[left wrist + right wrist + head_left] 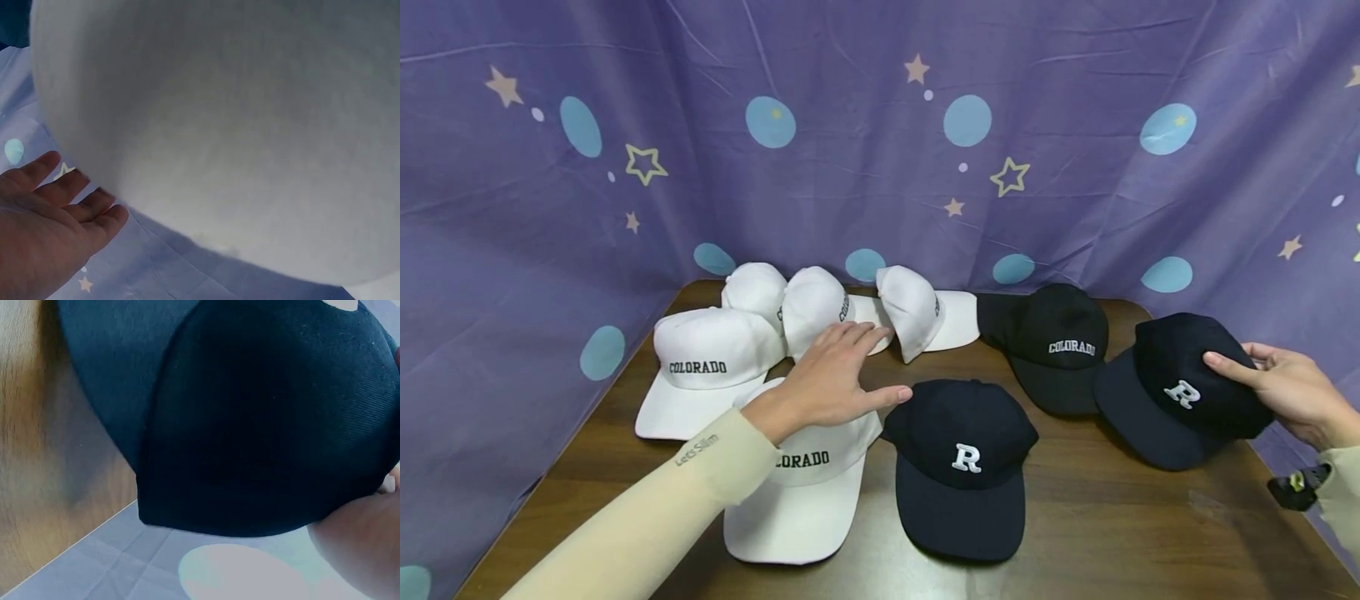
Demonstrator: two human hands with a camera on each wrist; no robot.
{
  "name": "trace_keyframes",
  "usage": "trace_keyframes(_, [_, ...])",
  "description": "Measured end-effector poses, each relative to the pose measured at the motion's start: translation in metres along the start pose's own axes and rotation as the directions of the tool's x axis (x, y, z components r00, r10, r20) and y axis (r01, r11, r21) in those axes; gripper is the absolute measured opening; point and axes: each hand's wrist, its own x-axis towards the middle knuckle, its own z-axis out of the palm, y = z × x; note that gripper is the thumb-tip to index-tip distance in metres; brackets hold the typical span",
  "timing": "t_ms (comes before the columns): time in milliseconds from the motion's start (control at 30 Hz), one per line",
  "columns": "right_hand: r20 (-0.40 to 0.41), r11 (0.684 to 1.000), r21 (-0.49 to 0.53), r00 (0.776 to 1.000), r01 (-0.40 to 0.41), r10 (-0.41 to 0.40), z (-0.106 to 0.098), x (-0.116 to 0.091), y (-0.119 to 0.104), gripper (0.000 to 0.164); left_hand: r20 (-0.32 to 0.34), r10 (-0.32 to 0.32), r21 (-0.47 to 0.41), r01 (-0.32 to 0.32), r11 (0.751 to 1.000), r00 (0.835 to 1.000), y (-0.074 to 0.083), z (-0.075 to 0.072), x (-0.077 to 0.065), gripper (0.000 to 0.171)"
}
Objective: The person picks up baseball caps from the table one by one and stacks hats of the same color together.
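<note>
Five white baseball caps (718, 358), one black COLORADO cap (1063, 329), two navy R caps (966, 417). Tabletop (1127, 533) wood shows from the front navy cap to the right edge; there the right hand (1296, 387) pinches the other navy cap, thumb against its crown. The left hand (827, 379), fingers extended, grips nothing above white caps; contact unclear.

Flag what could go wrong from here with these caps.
The navy fabric baseball cap with a white R, gripped by the right hand, might nudge the black fabric COLORADO cap beside it. The left hand, close to the frontmost white fabric cap, could brush that out of place.
</note>
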Motion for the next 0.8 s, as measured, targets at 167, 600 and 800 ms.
trace_keyframes(167, [-0.022, 0.995, 0.070, 0.997, 0.072, -0.071, 0.002, -0.007, -0.004, 0.085, -0.010, 0.012, -0.010, -0.012, 1.000, 1.000, 0.002, -0.002, -0.001, 0.096])
trace_keyframes(600, [0.020, 0.918, 0.365, 0.985, 0.151, -0.170, 0.000, -0.025, -0.026, 0.022, -0.055, 0.070, -0.030, -0.072, 0.997, 0.996, 0.011, -0.010, -0.008, 0.093])
trace_keyframes(800, [0.062, 0.819, 0.529, 0.953, 0.220, -0.296, 0.005, -0.034, -0.043, 0.030, -0.053, 0.075, -0.053, -0.078, 0.996, 0.996, 0.015, -0.012, -0.011, 0.093])
